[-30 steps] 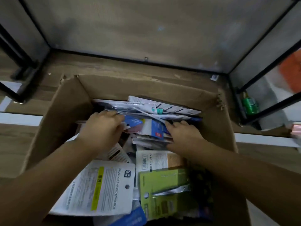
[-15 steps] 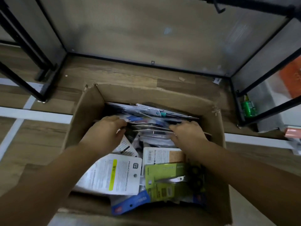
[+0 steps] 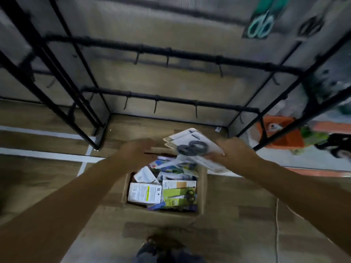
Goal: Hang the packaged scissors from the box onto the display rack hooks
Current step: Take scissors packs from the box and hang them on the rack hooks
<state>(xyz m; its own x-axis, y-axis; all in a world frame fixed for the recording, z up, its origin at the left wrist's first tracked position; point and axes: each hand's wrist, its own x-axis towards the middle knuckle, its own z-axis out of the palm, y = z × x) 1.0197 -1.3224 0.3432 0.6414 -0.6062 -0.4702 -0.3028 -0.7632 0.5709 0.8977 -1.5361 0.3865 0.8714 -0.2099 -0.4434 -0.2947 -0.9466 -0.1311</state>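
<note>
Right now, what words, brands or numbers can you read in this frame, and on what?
None can be read.
White pack in the box: print and yellow stripe, blurred.
Green pack: print too small.
Packs held by the right hand: dark label strip, unreadable.
Teal scissors pack on the rack: blurred.

Retail shop floor: black metal display rack [image 3: 171, 52] w/ rows of peg hooks [image 3: 155, 106], carded scissors [image 3: 261, 21] already hung up top, cardboard stock box [image 3: 202, 186] of blister-packed goods on wood-look flooring [image 3: 38, 177]
</note>
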